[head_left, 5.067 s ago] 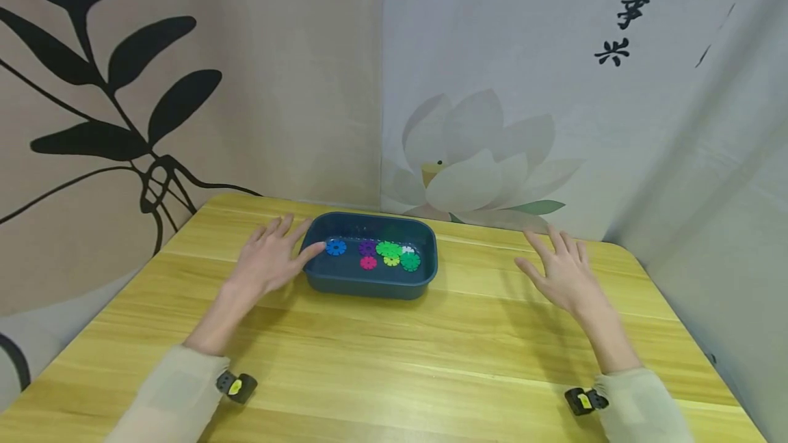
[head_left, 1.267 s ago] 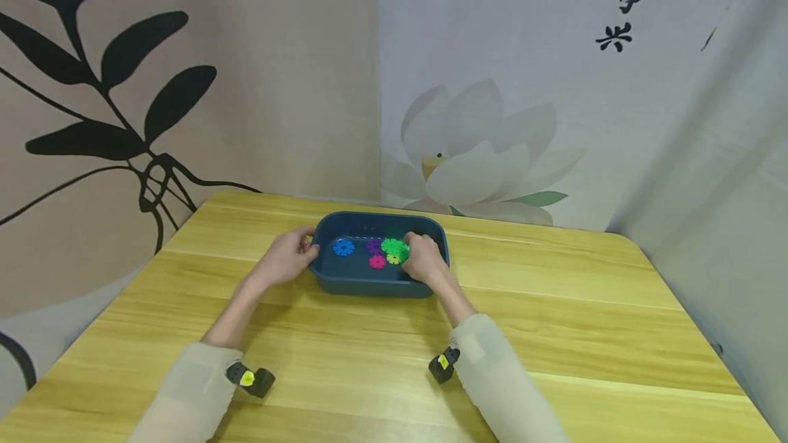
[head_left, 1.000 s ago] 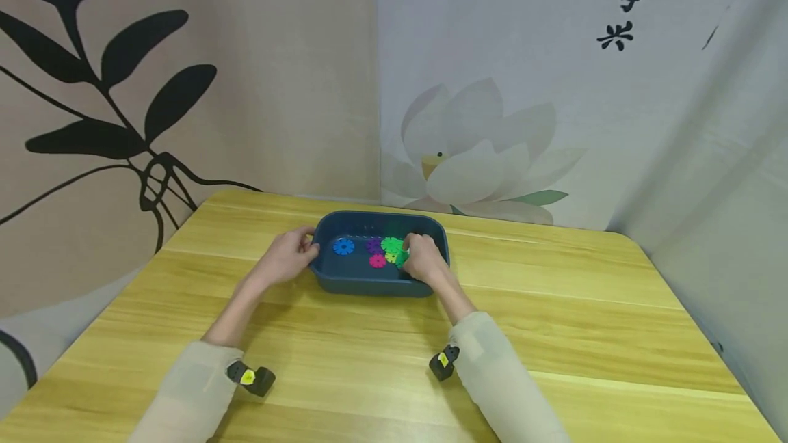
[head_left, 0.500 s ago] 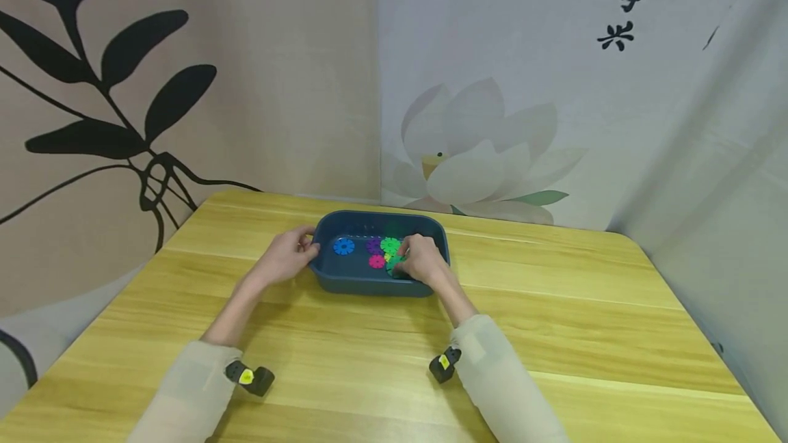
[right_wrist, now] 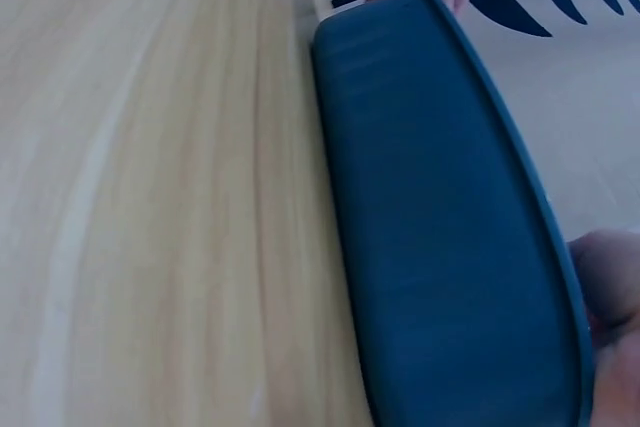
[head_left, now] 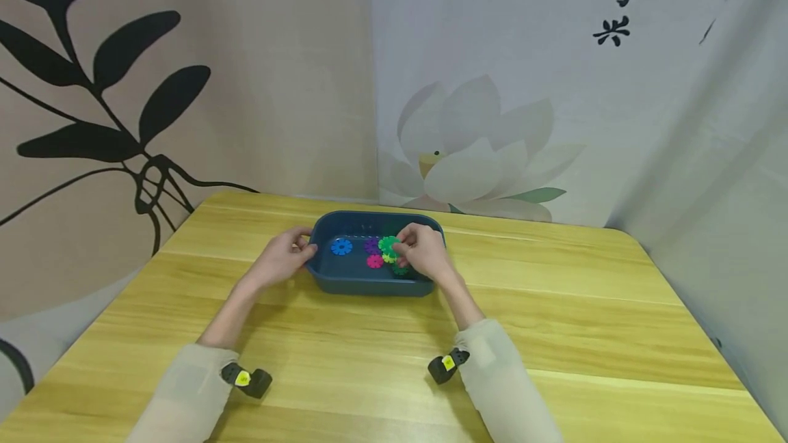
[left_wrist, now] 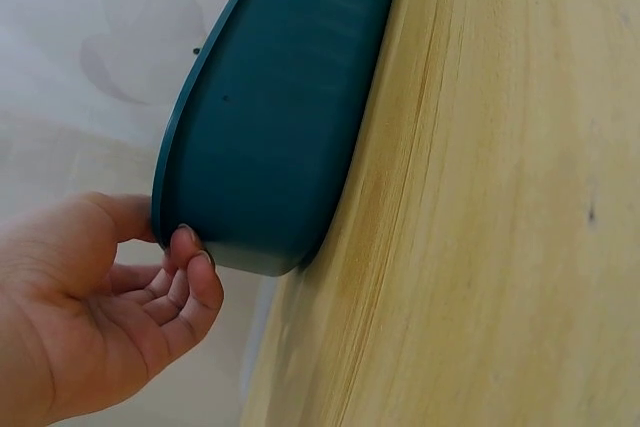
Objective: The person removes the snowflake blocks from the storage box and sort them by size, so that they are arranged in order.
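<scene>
A dark blue plastic basin (head_left: 369, 286) stands on the wooden table. My left hand (head_left: 280, 258) pinches its left rim between thumb and fingers; in the left wrist view that hand (left_wrist: 110, 297) holds the basin's end (left_wrist: 270, 137). Over the basin's right part, my right hand (head_left: 427, 253) pinches a green snowflake disc (head_left: 390, 245) at its fingertips. Inside lie a blue disc (head_left: 341, 246), a purple disc (head_left: 372, 245), a pink disc (head_left: 375, 261) and another green disc (head_left: 400, 269), partly hidden. The right wrist view shows mostly the basin's outer wall (right_wrist: 440, 197).
The wooden table (head_left: 345, 361) extends in front of the basin and to both sides. A curtain (head_left: 295, 87) with printed leaves and a lotus hangs behind the table's back edge.
Both hands have come to the basin, the left onto its rim, the right inside. In the last half second the right hand has risen slightly with a green disc at its fingertips.
</scene>
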The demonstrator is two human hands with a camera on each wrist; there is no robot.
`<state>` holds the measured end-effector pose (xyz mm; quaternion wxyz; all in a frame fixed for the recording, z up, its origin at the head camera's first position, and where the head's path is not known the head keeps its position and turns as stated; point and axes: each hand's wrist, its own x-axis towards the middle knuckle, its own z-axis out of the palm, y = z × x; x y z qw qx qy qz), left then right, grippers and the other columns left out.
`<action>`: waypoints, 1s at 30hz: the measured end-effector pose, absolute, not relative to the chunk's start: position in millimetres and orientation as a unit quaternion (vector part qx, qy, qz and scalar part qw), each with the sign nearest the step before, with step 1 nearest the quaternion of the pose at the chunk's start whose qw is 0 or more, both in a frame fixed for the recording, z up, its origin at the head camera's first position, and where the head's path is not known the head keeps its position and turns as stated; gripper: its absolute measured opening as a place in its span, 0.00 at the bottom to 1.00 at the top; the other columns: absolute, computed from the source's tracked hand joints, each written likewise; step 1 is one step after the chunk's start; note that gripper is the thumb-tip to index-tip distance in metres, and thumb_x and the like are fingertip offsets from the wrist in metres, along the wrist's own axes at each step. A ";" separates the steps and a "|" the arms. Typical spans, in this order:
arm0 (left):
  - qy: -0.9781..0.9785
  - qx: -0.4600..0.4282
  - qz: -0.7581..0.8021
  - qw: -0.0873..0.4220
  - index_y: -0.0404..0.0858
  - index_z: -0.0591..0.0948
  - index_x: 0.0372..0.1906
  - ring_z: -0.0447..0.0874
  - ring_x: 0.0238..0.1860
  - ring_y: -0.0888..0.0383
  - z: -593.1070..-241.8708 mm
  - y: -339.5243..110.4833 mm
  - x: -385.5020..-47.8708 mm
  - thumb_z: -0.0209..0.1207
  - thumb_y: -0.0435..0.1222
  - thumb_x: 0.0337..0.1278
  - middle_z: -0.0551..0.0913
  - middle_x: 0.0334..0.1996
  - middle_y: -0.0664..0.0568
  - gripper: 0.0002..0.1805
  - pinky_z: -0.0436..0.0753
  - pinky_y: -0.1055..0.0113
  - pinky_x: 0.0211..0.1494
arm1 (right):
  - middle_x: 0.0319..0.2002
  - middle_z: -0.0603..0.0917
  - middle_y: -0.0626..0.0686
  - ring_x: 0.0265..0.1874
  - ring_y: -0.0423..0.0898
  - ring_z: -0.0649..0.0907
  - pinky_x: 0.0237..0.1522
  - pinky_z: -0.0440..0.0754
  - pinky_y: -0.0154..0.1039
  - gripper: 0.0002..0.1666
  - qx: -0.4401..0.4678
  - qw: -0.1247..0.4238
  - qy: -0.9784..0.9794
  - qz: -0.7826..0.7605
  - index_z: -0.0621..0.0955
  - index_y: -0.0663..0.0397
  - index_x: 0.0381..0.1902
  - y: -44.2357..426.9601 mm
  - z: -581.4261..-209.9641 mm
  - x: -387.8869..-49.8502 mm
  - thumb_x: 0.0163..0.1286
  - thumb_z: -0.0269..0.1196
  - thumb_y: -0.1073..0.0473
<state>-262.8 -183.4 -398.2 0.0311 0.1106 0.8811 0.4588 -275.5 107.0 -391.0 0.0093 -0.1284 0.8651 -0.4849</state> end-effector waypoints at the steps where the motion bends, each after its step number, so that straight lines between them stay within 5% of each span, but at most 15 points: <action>1: 0.881 0.111 0.459 0.031 0.23 0.67 0.68 0.78 0.29 0.48 -398.4 -183.5 -262.8 0.54 0.30 0.73 0.76 0.36 0.43 0.24 0.74 0.69 0.26 | 0.30 0.87 0.59 0.24 0.52 0.88 0.36 0.87 0.46 0.04 -0.130 0.007 0.861 -0.492 0.81 0.64 0.38 107.5 -390.7 -275.4 0.71 0.65 0.67; 8: 0.880 0.115 0.460 0.032 0.23 0.67 0.68 0.78 0.29 0.47 -399.0 -183.9 -263.6 0.53 0.31 0.74 0.76 0.35 0.43 0.25 0.74 0.69 0.25 | 0.37 0.85 0.67 0.30 0.59 0.88 0.42 0.86 0.52 0.05 -0.120 0.004 0.832 -0.542 0.80 0.67 0.42 114.5 -387.5 -273.6 0.73 0.62 0.68; 23: 0.870 0.116 0.477 0.042 0.23 0.66 0.69 0.80 0.31 0.45 -395.8 -185.3 -258.8 0.53 0.31 0.75 0.77 0.38 0.39 0.25 0.75 0.68 0.28 | 0.35 0.84 0.63 0.25 0.44 0.88 0.46 0.83 0.60 0.10 -0.077 -0.021 0.780 -0.620 0.78 0.71 0.44 143.9 -379.1 -277.3 0.72 0.64 0.67; 30: 0.872 0.120 0.473 0.044 0.24 0.65 0.70 0.79 0.30 0.46 -394.8 -186.2 -257.7 0.52 0.32 0.76 0.76 0.38 0.39 0.25 0.73 0.69 0.26 | 0.35 0.84 0.70 0.22 0.43 0.87 0.35 0.87 0.42 0.13 -0.063 -0.044 0.759 -0.647 0.76 0.73 0.47 166.9 -376.9 -281.4 0.73 0.63 0.66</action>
